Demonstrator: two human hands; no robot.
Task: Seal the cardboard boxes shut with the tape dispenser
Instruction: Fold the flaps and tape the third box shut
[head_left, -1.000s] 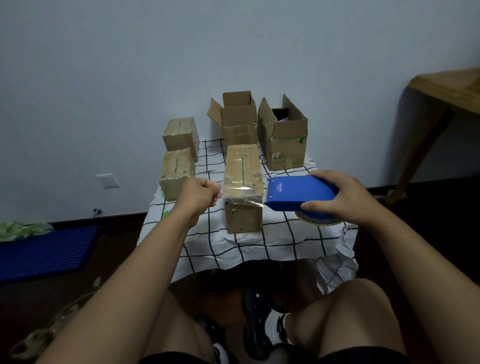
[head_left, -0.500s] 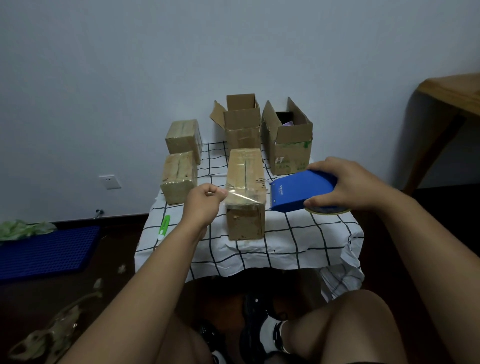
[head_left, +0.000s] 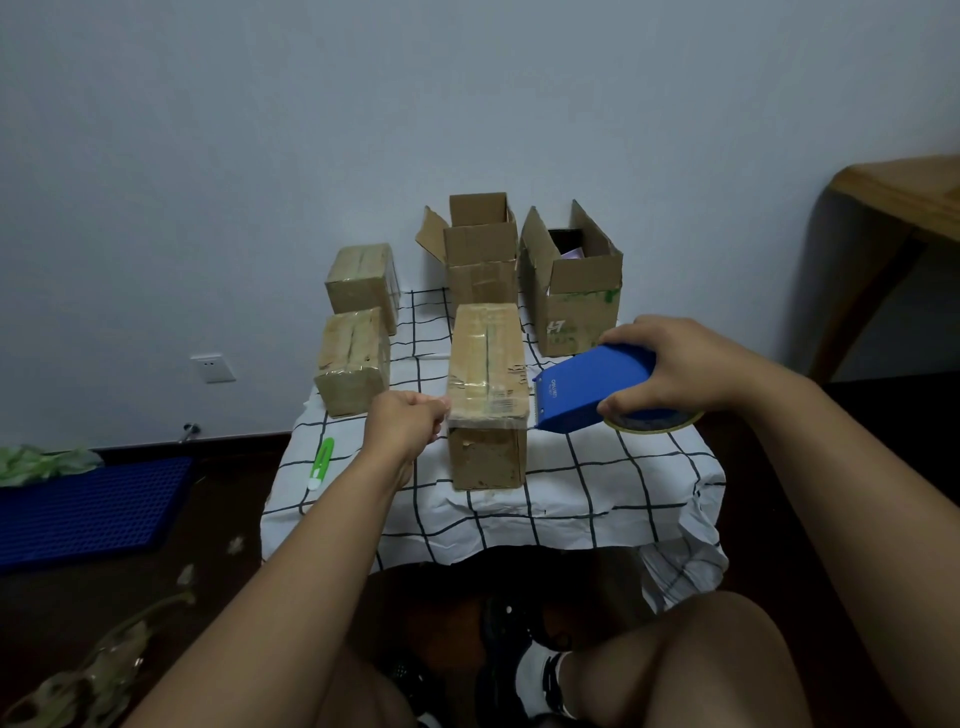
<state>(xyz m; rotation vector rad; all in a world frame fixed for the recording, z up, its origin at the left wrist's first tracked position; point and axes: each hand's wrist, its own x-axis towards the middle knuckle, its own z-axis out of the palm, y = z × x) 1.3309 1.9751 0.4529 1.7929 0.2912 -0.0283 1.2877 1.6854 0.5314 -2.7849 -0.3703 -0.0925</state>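
Since half a second ago the left hand (head_left: 405, 423) has carried the free end of the clear tape down to the near left top edge of the long box (head_left: 487, 395) at the centre of the frame, and the tape dispenser (head_left: 597, 389) has tipped so its blade end sits just right of that box. Left fingers are curled, pinching the tape end against the box edge; the right hand (head_left: 685, 364) is wrapped round the blue dispenser, grasping it, with the roll showing under the palm. A strip of tape spans the near end of the box top, crosswise

The step in hand looks like a cross band over the near end of this box. Next, probably, the dispenser must press down the right side and cut, while the left hand rubs its end flat

Two open boxes (head_left: 571, 291) above centre are still unsealed; two taped boxes (head_left: 353, 358) sit at centre left, all on the checked cloth (head_left: 597, 493)
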